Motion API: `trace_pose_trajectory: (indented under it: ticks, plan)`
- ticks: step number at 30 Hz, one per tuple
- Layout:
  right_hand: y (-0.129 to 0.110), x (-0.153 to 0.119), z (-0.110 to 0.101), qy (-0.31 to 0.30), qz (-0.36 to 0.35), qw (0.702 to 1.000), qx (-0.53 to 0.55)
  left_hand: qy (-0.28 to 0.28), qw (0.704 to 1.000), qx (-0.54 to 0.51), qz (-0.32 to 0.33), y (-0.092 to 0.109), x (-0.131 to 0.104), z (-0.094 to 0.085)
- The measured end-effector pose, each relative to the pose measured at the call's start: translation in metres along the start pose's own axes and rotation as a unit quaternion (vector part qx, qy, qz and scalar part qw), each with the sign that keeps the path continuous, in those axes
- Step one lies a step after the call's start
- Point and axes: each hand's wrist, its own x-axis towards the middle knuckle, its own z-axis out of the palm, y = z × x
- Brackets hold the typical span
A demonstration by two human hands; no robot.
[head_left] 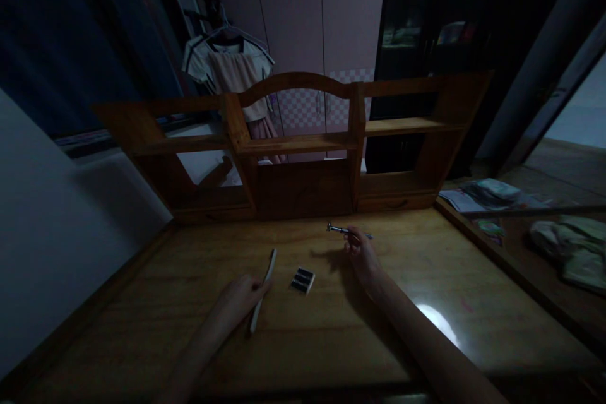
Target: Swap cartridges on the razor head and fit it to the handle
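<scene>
Near the middle of the wooden desk, my left hand [243, 293] is closed on a long, thin, pale strip [257, 314], which slants away from me. My right hand [360, 252], raised a little above the desk at the right, pinches a slim metallic tool [338, 229]; its small head points left. Between my hands lies a small pale block with dark bands [303, 279], touched by neither hand. Shadows make the fingertips of my left hand hard to see.
Behind the desktop [189, 278] stands a wooden shelf unit [303, 145] with open compartments. Clothes [234, 69] hang beyond it at the left. Papers [466, 197] and folded fabric [580, 249] lie past the desk's right edge. A white wall [61, 202] borders the left side.
</scene>
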Motion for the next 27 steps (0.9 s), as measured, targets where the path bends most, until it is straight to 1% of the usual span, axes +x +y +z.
trace_pose_trajectory:
  ticks: [3,5,6,7,8,10,12,14,15,17,20,24,27]
  plan:
    - [-0.002,-0.001,0.002,-0.005,0.020,1.000,0.018,0.009,0.992,0.127,-0.002,0.004,0.001,-0.011]
    - [-0.003,-0.002,0.002,-0.011,0.027,0.999,0.015,0.036,0.987,0.156,0.007,0.012,0.002,-0.016]
    - [-0.003,-0.002,0.002,-0.014,0.027,0.999,0.008,0.047,0.988,0.148,0.028,0.018,0.002,-0.017]
    - [-0.003,-0.002,0.002,-0.018,0.026,0.999,0.000,0.052,0.989,0.122,0.065,0.025,0.002,-0.017]
    - [-0.003,-0.002,0.002,-0.022,0.027,0.999,-0.006,0.053,0.988,0.085,0.118,0.032,0.002,-0.016]
    - [-0.002,-0.002,0.002,-0.033,0.040,0.999,-0.014,0.008,0.978,0.010,0.210,0.045,0.003,-0.010]
    - [0.000,-0.002,0.003,-0.038,0.060,0.997,-0.015,-0.053,0.963,-0.037,0.263,0.054,0.005,-0.003]
    - [0.001,-0.002,0.003,-0.038,0.074,0.996,-0.015,-0.091,0.954,-0.064,0.277,0.056,0.009,0.005]
    - [0.001,-0.001,0.003,-0.038,0.078,0.996,-0.014,-0.100,0.952,-0.074,0.279,0.055,0.011,0.008]
    - [0.001,0.001,0.003,-0.033,0.082,0.996,-0.009,-0.104,0.952,-0.088,0.275,0.053,0.015,0.012]
    - [0.002,0.003,0.000,-0.020,0.080,0.997,0.000,-0.105,0.953,-0.095,0.267,0.050,0.020,0.013]
    - [0.004,0.006,-0.005,-0.012,0.064,0.998,0.016,-0.123,0.950,-0.097,0.272,0.052,0.021,0.011]
    - [0.005,0.005,-0.005,-0.020,0.058,0.998,0.019,-0.113,0.951,-0.090,0.272,0.054,0.020,0.011]
